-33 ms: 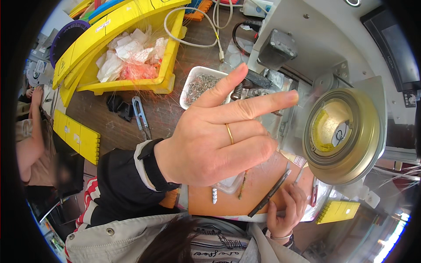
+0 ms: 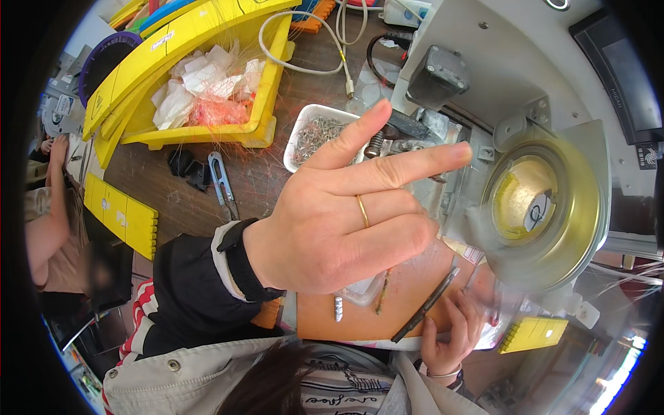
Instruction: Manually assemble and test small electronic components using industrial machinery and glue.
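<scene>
My left hand (image 2: 332, 221), with a ring on one finger, is held over the middle of the bench, back upward. Its thumb and index finger are stretched wide apart, while the other fingers curl; what lies under the palm is hidden. Beyond the thumb sits a white tray (image 2: 318, 131) of small metal pieces. To the right of the index fingertip is a large brass-coloured round wheel (image 2: 577, 221) on the machine, its near rim smeared. My right hand (image 2: 453, 332) rests at the orange board's edge, fingers loosely bent and apart, beside a dark pen-like tool (image 2: 425, 304).
A yellow bin (image 2: 266, 128) holds crumpled white paper and red threads. Blue-handled snips (image 2: 220, 176) lie left of my wrist. A grey cable (image 2: 297, 67) runs across the back. Yellow notched strips (image 2: 121, 216) are at left, where another person's arm (image 2: 52, 228) shows.
The near rim of the brass-coloured wheel has turned from sharp to blurred. Both hands stay where they were.
</scene>
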### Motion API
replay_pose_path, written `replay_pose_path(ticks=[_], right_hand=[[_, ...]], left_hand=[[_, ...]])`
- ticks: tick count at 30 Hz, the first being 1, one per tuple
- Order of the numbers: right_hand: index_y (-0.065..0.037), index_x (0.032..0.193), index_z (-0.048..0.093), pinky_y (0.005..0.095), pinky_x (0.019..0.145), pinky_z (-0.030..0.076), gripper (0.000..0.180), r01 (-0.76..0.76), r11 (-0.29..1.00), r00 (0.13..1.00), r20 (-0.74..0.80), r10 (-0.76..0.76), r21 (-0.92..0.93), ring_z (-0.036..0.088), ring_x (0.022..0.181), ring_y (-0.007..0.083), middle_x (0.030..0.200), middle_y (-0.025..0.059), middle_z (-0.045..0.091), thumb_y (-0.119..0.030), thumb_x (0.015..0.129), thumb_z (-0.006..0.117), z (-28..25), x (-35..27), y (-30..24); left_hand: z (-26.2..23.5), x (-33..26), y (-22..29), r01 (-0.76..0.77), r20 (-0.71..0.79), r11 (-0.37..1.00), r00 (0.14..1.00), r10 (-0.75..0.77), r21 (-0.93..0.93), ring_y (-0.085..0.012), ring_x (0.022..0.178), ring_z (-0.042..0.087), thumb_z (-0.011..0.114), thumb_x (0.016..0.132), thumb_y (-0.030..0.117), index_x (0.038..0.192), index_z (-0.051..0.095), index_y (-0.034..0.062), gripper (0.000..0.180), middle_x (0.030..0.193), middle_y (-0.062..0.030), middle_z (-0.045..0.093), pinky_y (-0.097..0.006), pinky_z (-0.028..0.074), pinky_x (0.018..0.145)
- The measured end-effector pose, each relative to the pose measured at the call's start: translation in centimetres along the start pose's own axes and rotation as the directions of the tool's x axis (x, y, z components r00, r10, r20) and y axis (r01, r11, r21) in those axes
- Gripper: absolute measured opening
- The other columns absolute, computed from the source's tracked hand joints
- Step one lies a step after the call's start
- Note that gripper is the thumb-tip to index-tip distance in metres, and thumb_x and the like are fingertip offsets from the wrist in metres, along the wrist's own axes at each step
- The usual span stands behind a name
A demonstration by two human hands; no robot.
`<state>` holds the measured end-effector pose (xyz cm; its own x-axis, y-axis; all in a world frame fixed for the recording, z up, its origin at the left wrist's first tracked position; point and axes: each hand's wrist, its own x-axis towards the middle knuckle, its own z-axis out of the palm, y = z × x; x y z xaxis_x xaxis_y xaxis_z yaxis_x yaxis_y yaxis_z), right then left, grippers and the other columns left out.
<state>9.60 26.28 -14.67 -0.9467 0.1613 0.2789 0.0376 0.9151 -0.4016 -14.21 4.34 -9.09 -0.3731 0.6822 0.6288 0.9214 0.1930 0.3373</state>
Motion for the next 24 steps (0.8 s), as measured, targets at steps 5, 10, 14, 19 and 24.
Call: replay_pose_path(ticks=[5,10,14,19,24], right_hand=[[-0.003,0.111,0.071,0.0502,0.101,0.047,0.04,-0.013,1.0,1.0,-0.013,0.013,0.01,0.063,0.113,0.0391,0.118,0.0165,0.066,-0.015,0.073,0.078,0.19,0.0,0.08],[-0.002,0.111,0.071,0.0507,0.101,0.047,0.041,0.0,1.0,1.0,-0.012,0.0,0.004,0.063,0.112,0.0394,0.117,0.017,0.066,-0.015,0.073,0.078,0.1,0.04,-0.04],[-0.001,0.113,0.069,0.051,0.102,0.046,0.04,0.004,1.0,1.0,-0.006,-0.004,0.007,0.062,0.113,0.0405,0.118,0.0185,0.066,-0.013,0.075,0.075,0.06,-0.01,-0.03],[-0.003,0.111,0.071,0.0509,0.099,0.047,0.04,-0.003,1.0,1.0,-0.019,0.003,0.005,0.063,0.111,0.0387,0.116,0.0165,0.066,-0.015,0.074,0.078,0.23,-0.06,0.13],[-0.004,0.112,0.071,0.0509,0.1,0.046,0.04,0.004,1.0,1.0,-0.019,-0.004,-0.012,0.063,0.11,0.0388,0.116,0.0165,0.066,-0.016,0.074,0.078,0.22,-0.06,0.19]], left_hand=[[0.01,0.03,0.02,0.0,0.001,1.0,1.0,0.0,0.005,-0.0315,0.124,0.066,0.073,0.076,0.005,0.087,0.074,0.0104,0.013,0.085,0.0005,0.074,-0.058,0.016,0.125],[-0.07,-0.02,0.08,0.009,0.005,1.0,1.0,-0.009,-0.001,-0.0312,0.124,0.066,0.074,0.076,0.005,0.088,0.074,0.0107,0.013,0.084,0.001,0.075,-0.058,0.016,0.125],[-0.07,-0.02,0.06,0.007,0.005,1.0,1.0,-0.007,-0.004,-0.0309,0.125,0.065,0.074,0.076,0.005,0.088,0.074,0.0108,0.013,0.085,0.0009,0.075,-0.057,0.015,0.125],[-0.02,-0.04,0.02,0.016,0.015,1.0,1.0,-0.016,-0.009,-0.031,0.126,0.065,0.073,0.076,0.005,0.088,0.074,0.0105,0.013,0.085,0.0004,0.075,-0.057,0.015,0.125],[-0.09,0.09,-0.04,0.015,0.011,1.0,1.0,-0.015,-0.013,-0.0309,0.127,0.064,0.073,0.076,0.005,0.087,0.074,0.01,0.012,0.084,0.0006,0.075,-0.057,0.014,0.125]])
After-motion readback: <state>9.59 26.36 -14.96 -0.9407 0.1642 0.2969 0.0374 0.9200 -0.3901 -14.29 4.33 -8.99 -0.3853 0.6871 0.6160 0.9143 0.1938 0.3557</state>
